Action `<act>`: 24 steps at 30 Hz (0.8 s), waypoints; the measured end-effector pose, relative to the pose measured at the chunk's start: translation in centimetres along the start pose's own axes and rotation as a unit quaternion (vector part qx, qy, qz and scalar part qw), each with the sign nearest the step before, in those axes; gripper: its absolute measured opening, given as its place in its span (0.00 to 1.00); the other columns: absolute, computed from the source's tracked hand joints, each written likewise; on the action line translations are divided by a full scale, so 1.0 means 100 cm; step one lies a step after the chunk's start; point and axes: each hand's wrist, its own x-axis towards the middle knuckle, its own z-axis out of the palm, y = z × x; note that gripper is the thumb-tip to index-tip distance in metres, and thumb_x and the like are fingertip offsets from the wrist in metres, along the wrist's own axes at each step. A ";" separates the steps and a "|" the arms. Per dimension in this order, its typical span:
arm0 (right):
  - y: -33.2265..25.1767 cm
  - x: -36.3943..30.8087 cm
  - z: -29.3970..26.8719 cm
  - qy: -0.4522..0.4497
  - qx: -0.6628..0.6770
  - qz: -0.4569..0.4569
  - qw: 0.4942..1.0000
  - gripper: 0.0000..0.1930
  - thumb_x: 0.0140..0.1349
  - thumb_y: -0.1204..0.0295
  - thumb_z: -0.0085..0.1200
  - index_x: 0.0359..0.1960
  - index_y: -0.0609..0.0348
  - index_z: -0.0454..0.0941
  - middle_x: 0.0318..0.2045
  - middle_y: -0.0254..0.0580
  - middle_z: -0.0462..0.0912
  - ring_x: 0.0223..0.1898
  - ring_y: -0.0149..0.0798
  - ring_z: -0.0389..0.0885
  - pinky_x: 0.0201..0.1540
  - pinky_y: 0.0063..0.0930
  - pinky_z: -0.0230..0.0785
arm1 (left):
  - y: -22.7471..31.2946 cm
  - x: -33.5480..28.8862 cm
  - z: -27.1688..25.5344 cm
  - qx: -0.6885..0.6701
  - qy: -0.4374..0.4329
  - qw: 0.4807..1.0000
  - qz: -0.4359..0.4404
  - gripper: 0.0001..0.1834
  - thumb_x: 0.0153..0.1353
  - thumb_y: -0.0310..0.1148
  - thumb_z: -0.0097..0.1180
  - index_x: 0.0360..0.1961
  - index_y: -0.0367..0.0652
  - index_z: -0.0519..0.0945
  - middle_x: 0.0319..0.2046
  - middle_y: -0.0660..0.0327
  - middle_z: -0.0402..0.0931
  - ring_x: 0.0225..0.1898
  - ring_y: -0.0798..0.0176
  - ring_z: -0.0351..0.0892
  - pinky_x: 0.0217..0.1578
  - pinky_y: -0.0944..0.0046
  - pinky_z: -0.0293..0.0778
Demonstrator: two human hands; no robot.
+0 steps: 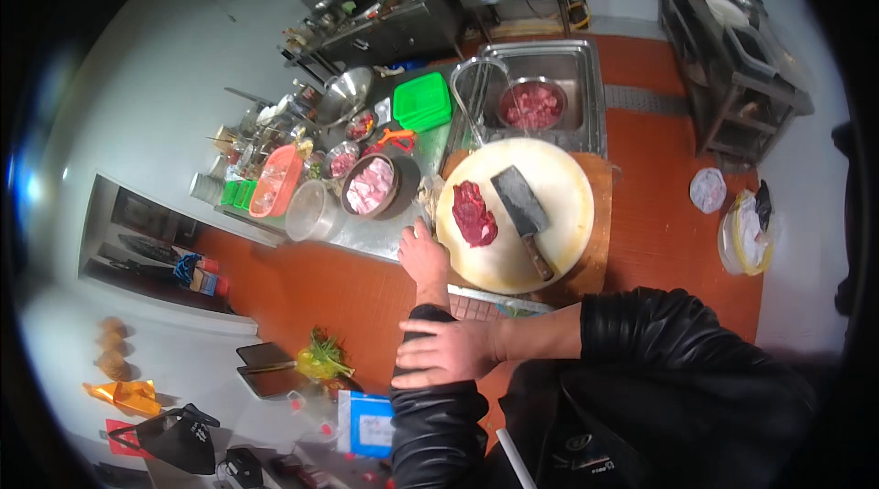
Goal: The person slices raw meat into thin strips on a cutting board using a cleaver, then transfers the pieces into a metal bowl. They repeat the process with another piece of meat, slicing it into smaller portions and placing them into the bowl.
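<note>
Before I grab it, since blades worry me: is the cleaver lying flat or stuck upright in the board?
Lying flat. The cleaver rests on its side on the round cutting board, beside the red meat; neither hand touches it.
</note>
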 end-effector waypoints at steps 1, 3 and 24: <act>-0.003 0.006 0.002 0.005 0.027 -0.030 0.999 0.30 0.63 0.67 0.51 0.69 0.59 0.68 0.48 0.46 0.79 0.53 0.47 0.80 0.71 0.64 0.58 | -0.006 -0.001 0.005 0.043 -0.013 0.999 -0.005 0.25 0.62 0.32 0.55 0.62 0.49 0.75 0.51 0.52 0.75 0.51 0.47 0.79 0.51 0.47 0.73; -0.011 0.017 0.009 -0.006 0.052 -0.025 0.998 0.28 0.63 0.66 0.51 0.66 0.60 0.71 0.46 0.47 0.79 0.51 0.48 0.80 0.70 0.61 0.60 | -0.018 0.004 0.016 0.075 -0.034 0.995 0.050 0.23 0.64 0.32 0.54 0.61 0.50 0.76 0.50 0.54 0.76 0.50 0.48 0.79 0.50 0.47 0.73; 0.146 -0.076 0.168 -0.123 0.024 0.774 0.620 0.26 0.57 0.63 0.66 0.57 0.55 0.76 0.63 0.61 0.74 0.53 0.60 0.83 0.58 0.48 0.76 | -0.282 0.028 0.098 -0.611 -0.175 0.762 -0.128 0.28 0.61 0.18 0.58 0.64 0.37 0.72 0.46 0.58 0.78 0.44 0.66 0.78 0.46 0.66 0.76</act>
